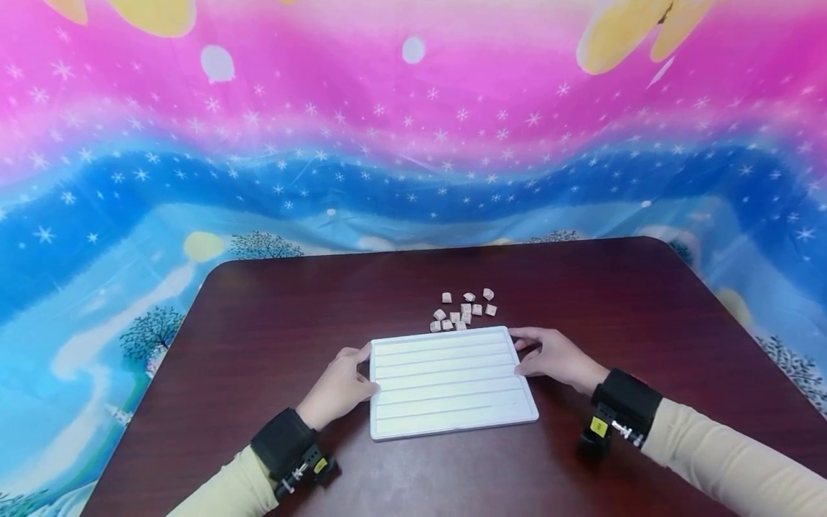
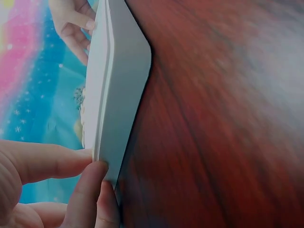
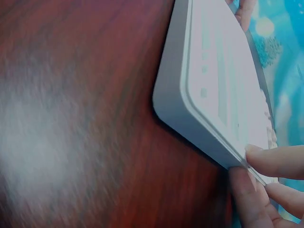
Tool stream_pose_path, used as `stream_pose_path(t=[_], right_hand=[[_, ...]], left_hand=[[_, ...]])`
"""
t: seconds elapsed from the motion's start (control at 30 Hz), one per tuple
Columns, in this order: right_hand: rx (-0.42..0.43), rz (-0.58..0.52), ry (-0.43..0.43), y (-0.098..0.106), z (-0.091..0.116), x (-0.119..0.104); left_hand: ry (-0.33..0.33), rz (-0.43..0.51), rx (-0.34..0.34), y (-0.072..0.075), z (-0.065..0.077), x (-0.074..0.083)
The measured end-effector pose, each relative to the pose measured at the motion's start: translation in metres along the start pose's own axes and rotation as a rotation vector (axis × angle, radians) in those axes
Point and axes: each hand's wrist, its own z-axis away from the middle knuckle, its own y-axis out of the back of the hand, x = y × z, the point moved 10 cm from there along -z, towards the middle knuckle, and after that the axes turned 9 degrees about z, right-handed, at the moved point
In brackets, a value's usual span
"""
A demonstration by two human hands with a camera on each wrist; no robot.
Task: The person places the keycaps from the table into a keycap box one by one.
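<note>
A white rectangular board with thick side walls and long ridges across its top lies on the table in front of me. My left hand holds its left edge, and in the left wrist view the thumb and a finger pinch the rim. At the opposite side my right hand grips the right edge. The right wrist view has the thumb on the top face and fingers against the side wall. Just behind the board, several small beige cubes lie loosely scattered; marks on them are too small to read.
The dark red-brown wooden table has rounded far corners. Behind it hangs a pink and blue patterned cloth, which also runs down both sides. Black camera straps sit on both wrists.
</note>
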Motion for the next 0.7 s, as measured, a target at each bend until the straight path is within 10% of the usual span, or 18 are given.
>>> stream_pose_path(t=[0.7], right_hand=[[-0.027,-0.018,-0.053,0.014,0.003,0.01]], left_hand=[[-0.034,-0.074,-0.03,-0.016,-0.017,0.017]])
